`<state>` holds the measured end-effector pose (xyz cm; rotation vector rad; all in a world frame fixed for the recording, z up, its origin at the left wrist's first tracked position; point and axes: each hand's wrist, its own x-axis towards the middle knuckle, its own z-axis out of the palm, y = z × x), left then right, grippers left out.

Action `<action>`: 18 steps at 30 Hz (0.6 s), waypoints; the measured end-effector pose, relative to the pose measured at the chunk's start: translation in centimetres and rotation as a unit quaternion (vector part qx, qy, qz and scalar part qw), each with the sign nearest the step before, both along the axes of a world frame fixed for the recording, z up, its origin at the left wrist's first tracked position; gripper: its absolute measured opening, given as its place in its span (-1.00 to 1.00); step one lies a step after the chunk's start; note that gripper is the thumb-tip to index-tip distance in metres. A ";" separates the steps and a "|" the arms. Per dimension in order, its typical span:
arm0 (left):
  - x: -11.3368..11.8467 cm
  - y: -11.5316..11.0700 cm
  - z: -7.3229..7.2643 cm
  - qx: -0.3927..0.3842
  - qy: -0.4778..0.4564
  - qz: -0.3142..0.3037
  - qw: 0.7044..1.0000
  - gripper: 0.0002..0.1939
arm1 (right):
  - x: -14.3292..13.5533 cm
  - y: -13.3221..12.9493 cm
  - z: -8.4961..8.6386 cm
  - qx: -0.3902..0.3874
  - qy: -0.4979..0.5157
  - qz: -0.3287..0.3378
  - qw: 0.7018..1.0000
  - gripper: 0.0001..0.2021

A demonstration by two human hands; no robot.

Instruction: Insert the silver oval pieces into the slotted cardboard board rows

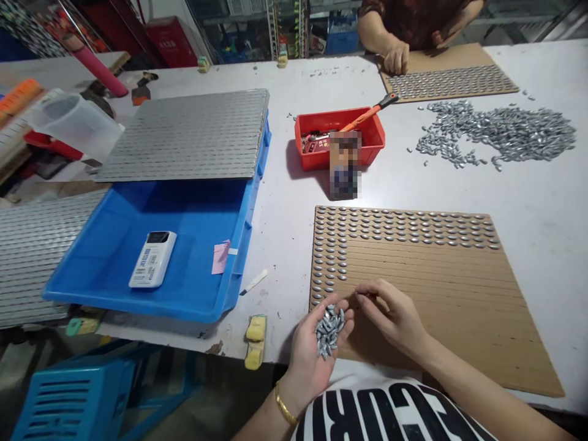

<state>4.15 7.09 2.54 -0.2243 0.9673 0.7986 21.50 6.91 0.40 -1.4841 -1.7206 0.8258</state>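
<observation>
My left hand [305, 355] is cupped palm up at the near left corner of a grooved cardboard sheet [441, 294], holding a pile of small silver spindle-shaped metal pieces [329, 332]. My right hand [397, 315] is just to its right, above the sheet, with thumb and forefinger pinched together. Whether a piece sits between those fingertips is too small to tell. Rows of the same silver pieces [399, 225] lie along the sheet's far edge and down its left side, while brown grooves show bare elsewhere.
Beyond the sheet stands a red bin [316, 160] with an orange-handled tool [367, 116]. Loose metal pieces [519, 131] are heaped far right. Across the table, a co-worker's hand [395, 58] touches another sheet [441, 58]. A blue tray [184, 303] holding a white power bank [153, 260] sits left.
</observation>
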 end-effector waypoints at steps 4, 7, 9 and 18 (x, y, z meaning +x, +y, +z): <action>-0.5 -0.2 0.3 -0.011 0.015 -0.002 1.000 -0.66 | 0.2 1.1 -2.0 0.075 -0.067 0.038 0.994 -0.81; -0.6 -0.3 0.4 -0.011 0.013 0.001 1.000 -0.65 | -0.2 1.5 -3.4 0.128 -0.112 0.053 0.984 -0.75; -0.6 -0.4 0.4 -0.009 0.011 0.005 1.000 -0.65 | -0.4 1.5 -3.9 0.147 -0.144 0.066 0.976 -0.73; -0.7 -0.7 -0.2 0.003 -0.009 0.012 1.000 -0.64 | -0.6 1.5 -4.2 0.135 -0.227 0.074 0.962 -0.73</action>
